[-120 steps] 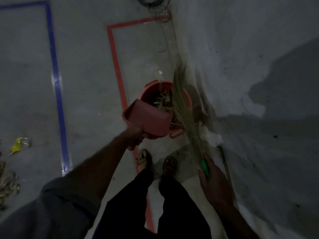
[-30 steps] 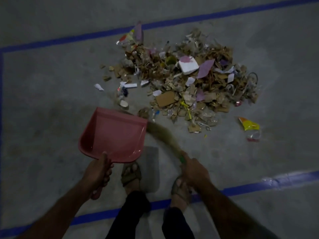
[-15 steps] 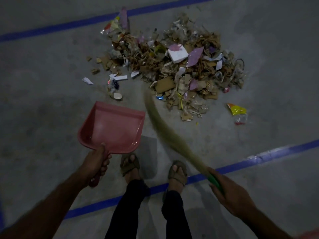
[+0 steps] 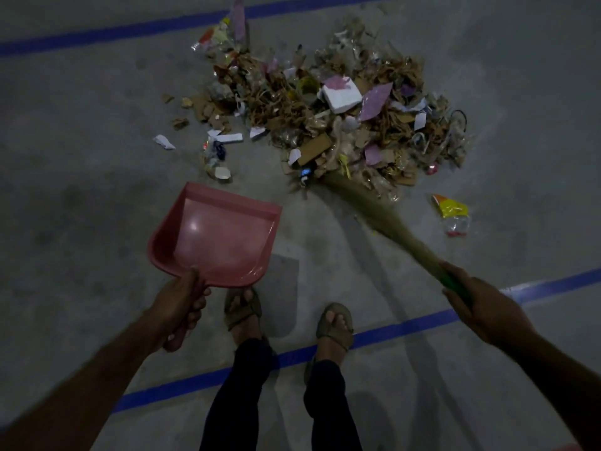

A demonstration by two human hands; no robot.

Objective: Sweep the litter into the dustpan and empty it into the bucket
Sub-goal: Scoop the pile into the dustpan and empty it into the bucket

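Litter, a mixed heap of cardboard scraps, paper and plastic wrappers [image 4: 341,125], lies on the grey concrete floor [image 4: 81,141] between two blue tape lines. The left hand [image 4: 182,307] grips the empty pink plastic dustpan [image 4: 214,236] by its handle, just short of the heap. The right hand [image 4: 481,307] is wrapped around the green-handled grass broom [image 4: 383,219], whose blurred tip seems to touch the heap's near edge. A hard stroke could scatter scraps past the dustpan's mouth.

Head view, steep downward, over floor [image 4: 81,196], feet close.
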